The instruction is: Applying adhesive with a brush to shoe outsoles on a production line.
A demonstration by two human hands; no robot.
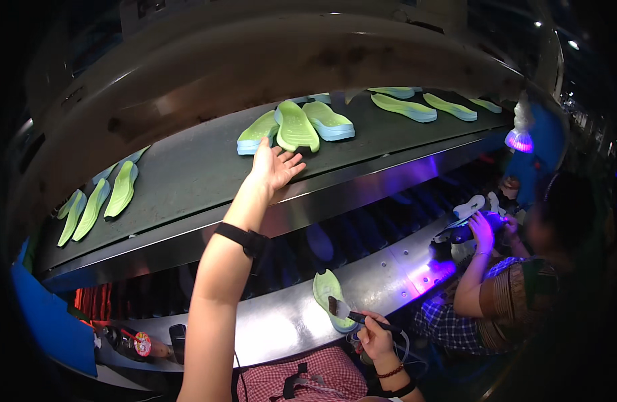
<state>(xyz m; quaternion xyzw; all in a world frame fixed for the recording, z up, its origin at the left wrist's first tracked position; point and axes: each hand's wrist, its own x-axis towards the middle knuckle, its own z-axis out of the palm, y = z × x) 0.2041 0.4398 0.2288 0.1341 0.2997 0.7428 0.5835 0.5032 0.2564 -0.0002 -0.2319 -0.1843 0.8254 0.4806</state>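
My left hand reaches out over the front edge of the dark conveyor belt, palm up, with its fingers apart. Just beyond its fingertips lie several green and light blue shoe soles; the nearest is a green shoe sole resting across its neighbours. I cannot tell whether the fingers touch it. Low in the view, my right hand is closed around the black handle of a flat brush. The brush's dark bristles are over another green shoe sole, which lies on the shiny metal ledge.
More soles lie on the belt at left, others at far right. A curved metal hood overhangs the belt. On the right a co-worker handles a shoe part under purple light. A dark bottle is at lower left on the metal ledge.
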